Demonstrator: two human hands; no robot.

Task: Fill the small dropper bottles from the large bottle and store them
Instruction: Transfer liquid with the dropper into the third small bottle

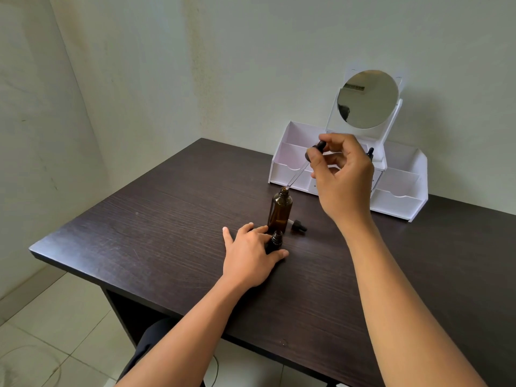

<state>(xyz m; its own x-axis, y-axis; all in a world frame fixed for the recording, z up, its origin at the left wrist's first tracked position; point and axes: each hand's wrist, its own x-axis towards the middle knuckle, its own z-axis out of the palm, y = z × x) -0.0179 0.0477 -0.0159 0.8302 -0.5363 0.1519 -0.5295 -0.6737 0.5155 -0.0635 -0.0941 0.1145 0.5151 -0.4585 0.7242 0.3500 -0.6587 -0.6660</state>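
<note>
Right hand (343, 174): pinches black-bulbed glass dropper (300, 169), tip at mouth of tall amber glass bottle (280, 210).
Left hand (248, 255): grips small dark open-necked bottle (275, 241), upright, just before amber bottle.

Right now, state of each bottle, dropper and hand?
large bottle: upright, uncapped, dropper tip at mouth
small bottle: upright, uncapped
dropper: tilted, lifted
loose cap: lying on table
stored bottle: capped, in organizer
left hand: holds small bottle
right hand: pinches dropper bulb

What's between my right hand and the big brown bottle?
Head view: the dropper's glass pipette; the right hand pinches its bulb, its tip at the mouth of the large bottle.
</note>
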